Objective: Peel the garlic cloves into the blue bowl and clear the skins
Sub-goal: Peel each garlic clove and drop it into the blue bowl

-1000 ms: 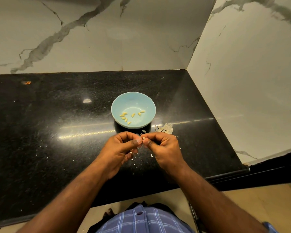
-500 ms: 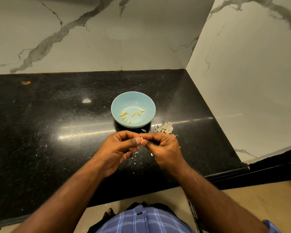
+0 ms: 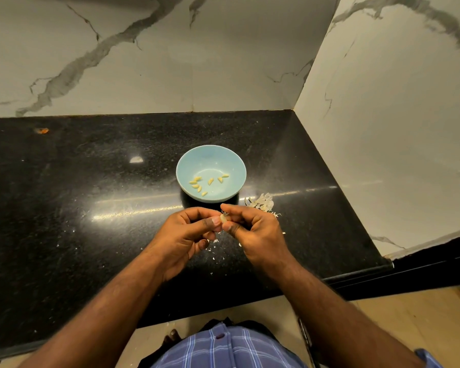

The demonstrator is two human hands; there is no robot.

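A light blue bowl (image 3: 231,160) stands on the black counter, with several peeled yellowish garlic cloves (image 3: 197,185) lying in it. Just in front of the bowl, my left hand (image 3: 186,235) and my right hand (image 3: 255,232) meet fingertip to fingertip. Both pinch one small pale garlic clove (image 3: 223,218) between thumb and fingers. A pile of white garlic skins (image 3: 262,202) lies to the right of the bowl. Small skin flakes (image 3: 215,241) are scattered on the counter under my hands.
The black speckled counter (image 3: 91,208) ends at a front edge close to my body. Marble walls (image 3: 383,128) close off the back and the right side. A small orange mark (image 3: 41,130) sits at the far left of the counter.
My hands have stayed in front of the bowl. The fingertips have parted slightly, so the pale clove now shows between them.
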